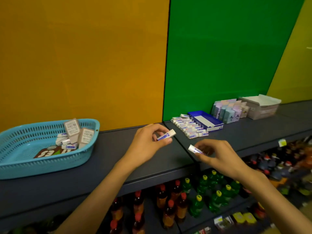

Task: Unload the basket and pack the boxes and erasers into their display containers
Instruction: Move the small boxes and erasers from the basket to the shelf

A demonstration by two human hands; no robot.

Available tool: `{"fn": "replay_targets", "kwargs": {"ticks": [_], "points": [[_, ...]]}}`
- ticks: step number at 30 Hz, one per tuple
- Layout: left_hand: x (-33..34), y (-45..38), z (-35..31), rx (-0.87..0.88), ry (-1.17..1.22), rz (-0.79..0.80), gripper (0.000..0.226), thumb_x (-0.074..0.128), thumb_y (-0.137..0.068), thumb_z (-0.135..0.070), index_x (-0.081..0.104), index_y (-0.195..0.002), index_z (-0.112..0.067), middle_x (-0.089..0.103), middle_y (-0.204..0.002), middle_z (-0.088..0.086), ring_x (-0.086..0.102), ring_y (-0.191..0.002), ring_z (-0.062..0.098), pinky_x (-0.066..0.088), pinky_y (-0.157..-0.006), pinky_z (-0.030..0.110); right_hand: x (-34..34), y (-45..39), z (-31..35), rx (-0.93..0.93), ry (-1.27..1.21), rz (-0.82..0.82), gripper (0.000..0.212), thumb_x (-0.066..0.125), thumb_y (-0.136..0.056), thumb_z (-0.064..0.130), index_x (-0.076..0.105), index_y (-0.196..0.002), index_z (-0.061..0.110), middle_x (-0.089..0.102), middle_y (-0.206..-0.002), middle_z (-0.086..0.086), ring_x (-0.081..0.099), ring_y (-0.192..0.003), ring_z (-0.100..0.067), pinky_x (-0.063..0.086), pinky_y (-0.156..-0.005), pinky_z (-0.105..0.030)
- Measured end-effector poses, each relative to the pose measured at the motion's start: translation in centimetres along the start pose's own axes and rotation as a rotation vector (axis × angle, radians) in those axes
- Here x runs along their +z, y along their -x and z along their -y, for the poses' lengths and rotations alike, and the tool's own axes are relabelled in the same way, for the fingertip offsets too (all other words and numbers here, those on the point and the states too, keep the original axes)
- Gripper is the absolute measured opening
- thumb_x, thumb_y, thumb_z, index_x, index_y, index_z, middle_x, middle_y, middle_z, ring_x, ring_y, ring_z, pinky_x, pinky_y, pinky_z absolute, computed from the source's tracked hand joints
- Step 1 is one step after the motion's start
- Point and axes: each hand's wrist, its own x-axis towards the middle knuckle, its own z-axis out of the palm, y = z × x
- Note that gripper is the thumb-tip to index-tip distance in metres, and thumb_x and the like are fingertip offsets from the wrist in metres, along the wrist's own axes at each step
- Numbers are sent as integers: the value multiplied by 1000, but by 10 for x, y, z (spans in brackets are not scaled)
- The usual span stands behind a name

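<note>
A light blue basket [20,164] stands on the shelf at the left, with several erasers [66,143], two upright boxes [72,129] and a brown packet inside. My left hand [148,142] pinches a white eraser [168,133] with a blue sleeve above the shelf's middle. Just right of it, my right hand [214,154] pinches a second white eraser [193,149]. Further back, several erasers lie in two rows [189,126] beside a blue display tray [205,120]. Pastel boxes [228,112] stand upright next to a grey carton [263,107].
The dark shelf [118,149] runs left to right, backed by orange and green wall panels. Below its front edge stand several red-capped and green bottles [202,195] on lower shelves. More goods fill the lower right.
</note>
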Motion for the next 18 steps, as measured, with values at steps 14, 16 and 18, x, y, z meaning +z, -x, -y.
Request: {"fn": "replay_targets", "kwargs": {"ticks": [14,16,18], "points": [[108,-82,28,-116,-185,-6,21,79,-82,-33,72,-101,-30,66,-92,-11,51,-63,4,47,-65,28,-33,-6,-119,19,3,41,23,75,-75,21,72,-94,34,70,-88,19,66,-81,1,55,-72,-23],[117,-98,40,-88,-259,-23,18,77,-82,-34,70,-99,-33,63,-90,-12,51,-67,3,47,-65,31,-41,-22,-136,7,2,19,25,77,-76,18,74,-97,33,70,-88,19,66,-83,1,52,-72,-18],[121,-115,51,-66,-327,-23,17,75,-83,-35,69,-98,-34,61,-90,-14,52,-71,1,43,-62,29,-49,-44,-151,-6,-18,-21,24,77,-78,17,75,-97,31,72,-86,18,66,-82,-1,51,-71,-15]]}}
